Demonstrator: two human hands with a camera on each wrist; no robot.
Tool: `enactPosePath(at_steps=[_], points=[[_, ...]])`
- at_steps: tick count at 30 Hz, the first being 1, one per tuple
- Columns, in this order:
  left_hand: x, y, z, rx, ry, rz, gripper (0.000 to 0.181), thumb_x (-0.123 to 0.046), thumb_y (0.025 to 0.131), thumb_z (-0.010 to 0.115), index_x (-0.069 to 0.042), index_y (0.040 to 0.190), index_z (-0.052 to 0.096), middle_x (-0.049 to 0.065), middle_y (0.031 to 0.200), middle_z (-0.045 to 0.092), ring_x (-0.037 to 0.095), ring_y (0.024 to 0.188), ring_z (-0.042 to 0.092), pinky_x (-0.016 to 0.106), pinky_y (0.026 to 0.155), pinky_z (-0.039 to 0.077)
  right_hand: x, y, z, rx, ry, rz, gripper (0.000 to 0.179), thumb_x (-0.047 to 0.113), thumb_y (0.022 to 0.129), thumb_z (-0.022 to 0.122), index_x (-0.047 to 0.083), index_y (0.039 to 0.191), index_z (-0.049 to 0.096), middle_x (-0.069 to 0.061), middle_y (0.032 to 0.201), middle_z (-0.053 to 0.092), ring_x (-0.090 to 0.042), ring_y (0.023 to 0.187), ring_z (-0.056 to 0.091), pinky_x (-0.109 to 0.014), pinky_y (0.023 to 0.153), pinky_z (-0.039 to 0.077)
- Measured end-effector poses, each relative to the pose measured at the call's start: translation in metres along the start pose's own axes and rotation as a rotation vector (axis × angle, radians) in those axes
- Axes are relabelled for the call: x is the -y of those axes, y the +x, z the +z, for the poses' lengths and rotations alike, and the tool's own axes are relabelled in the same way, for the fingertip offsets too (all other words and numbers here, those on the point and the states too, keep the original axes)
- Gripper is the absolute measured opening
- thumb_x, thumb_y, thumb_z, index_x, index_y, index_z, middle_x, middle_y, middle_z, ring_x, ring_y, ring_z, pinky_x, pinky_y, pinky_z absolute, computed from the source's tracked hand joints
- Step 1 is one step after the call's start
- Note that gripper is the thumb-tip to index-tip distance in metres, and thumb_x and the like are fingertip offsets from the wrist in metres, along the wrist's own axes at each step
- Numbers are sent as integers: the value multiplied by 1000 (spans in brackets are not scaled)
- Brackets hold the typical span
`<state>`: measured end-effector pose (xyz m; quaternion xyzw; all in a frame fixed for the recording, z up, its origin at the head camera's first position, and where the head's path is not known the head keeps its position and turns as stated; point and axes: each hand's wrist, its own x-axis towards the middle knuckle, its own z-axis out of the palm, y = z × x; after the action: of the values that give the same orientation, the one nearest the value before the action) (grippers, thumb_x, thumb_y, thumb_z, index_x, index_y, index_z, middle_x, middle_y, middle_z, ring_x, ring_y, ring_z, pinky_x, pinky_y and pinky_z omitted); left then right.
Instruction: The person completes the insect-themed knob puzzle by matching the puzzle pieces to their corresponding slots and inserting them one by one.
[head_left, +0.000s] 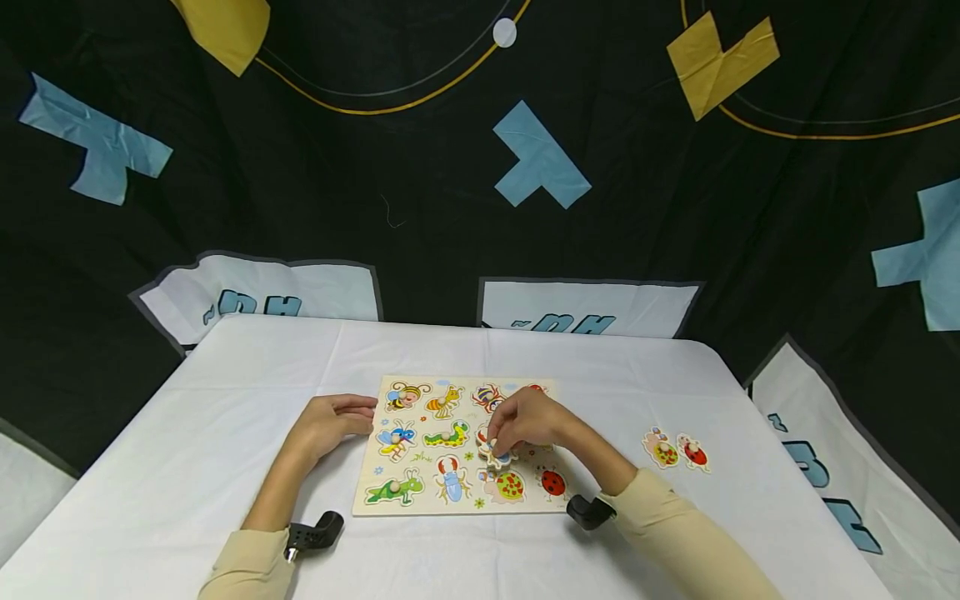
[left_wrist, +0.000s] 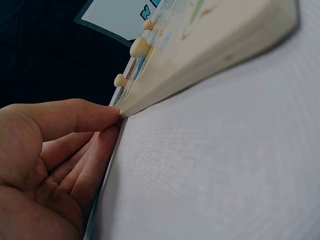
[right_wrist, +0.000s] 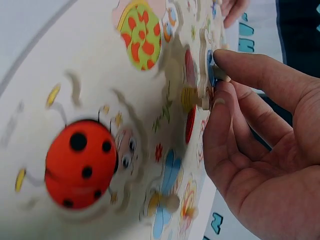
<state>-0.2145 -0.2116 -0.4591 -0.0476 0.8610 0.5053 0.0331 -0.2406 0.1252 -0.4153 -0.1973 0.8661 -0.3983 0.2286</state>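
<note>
A wooden peg puzzle board [head_left: 467, 392] with insect pictures lies flat on the white table. My right hand [head_left: 528, 418] pinches a puzzle piece [head_left: 497, 457] between thumb and fingertips, tilted over the right half of the board. In the right wrist view the held piece [right_wrist: 203, 57] stands nearly edge-on, its face mostly hidden. My left hand [head_left: 327, 427] rests at the board's left edge, fingers stretched out. Its fingertips [left_wrist: 111, 116] touch the board's side in the left wrist view. The ladybug recess [head_left: 552, 483] and the spotted snail recess [head_left: 510, 486] show flat printed pictures without knobs.
Two loose pieces, a spotted snail [head_left: 661, 448] and a ladybug [head_left: 693, 452], lie on the table right of the board. Several knobbed pieces sit in the board, among them a green grasshopper [head_left: 395, 489] and a caterpillar [head_left: 446, 434]. A black curtain [head_left: 420, 192] hangs behind the table.
</note>
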Motion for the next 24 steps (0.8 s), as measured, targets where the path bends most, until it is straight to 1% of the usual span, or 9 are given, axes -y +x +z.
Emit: enactPosePath(at_steps=[5, 8, 9, 16, 20, 24], points=[[1, 1, 0, -3, 2, 0, 48, -10, 82, 78, -4, 129, 69, 10, 112, 77, 12, 95, 72, 46, 104, 42, 5, 5, 9, 20, 0, 3, 12, 7, 74, 85, 9, 82, 76, 3, 67, 69, -12, 61, 57, -27, 58, 44], [1, 1, 0, -7, 1, -8, 48, -10, 82, 77, -4, 129, 69, 9, 111, 77, 12, 95, 72, 45, 104, 42, 8, 7, 14, 34, 9, -8, 12, 6, 74, 85, 8, 82, 76, 2, 68, 70, -13, 61, 58, -27, 58, 45], [1, 1, -1, -4, 8, -2, 48, -10, 82, 77, -4, 129, 68, 10, 111, 77, 13, 96, 71, 46, 103, 42, 9, 7, 16, 38, 9, -15, 12, 6, 74, 85, 8, 82, 76, 2, 67, 70, -12, 61, 58, -26, 58, 45], [2, 0, 0, -7, 6, -7, 48, -10, 82, 78, -4, 128, 69, 9, 110, 77, 13, 97, 71, 44, 102, 42, 13, 12, 29, 56, -16, -61, 11, 4, 72, 84, 8, 79, 76, 5, 65, 68, -9, 60, 58, -23, 59, 46], [2, 0, 0, -5, 3, 0, 48, -10, 82, 78, -3, 129, 69, 10, 110, 77, 13, 96, 72, 43, 101, 43, 14, 13, 35, 56, -18, -62, 12, 4, 72, 85, 8, 78, 77, 4, 64, 69, -8, 59, 59, -22, 59, 46], [2, 1, 0, -5, 1, 0, 48, -10, 82, 78, -4, 128, 69, 10, 111, 77, 13, 96, 72, 45, 103, 43, 17, 13, 39, 63, -19, -54, 13, 5, 71, 86, 10, 78, 77, 4, 64, 69, -7, 59, 58, -21, 59, 45]])
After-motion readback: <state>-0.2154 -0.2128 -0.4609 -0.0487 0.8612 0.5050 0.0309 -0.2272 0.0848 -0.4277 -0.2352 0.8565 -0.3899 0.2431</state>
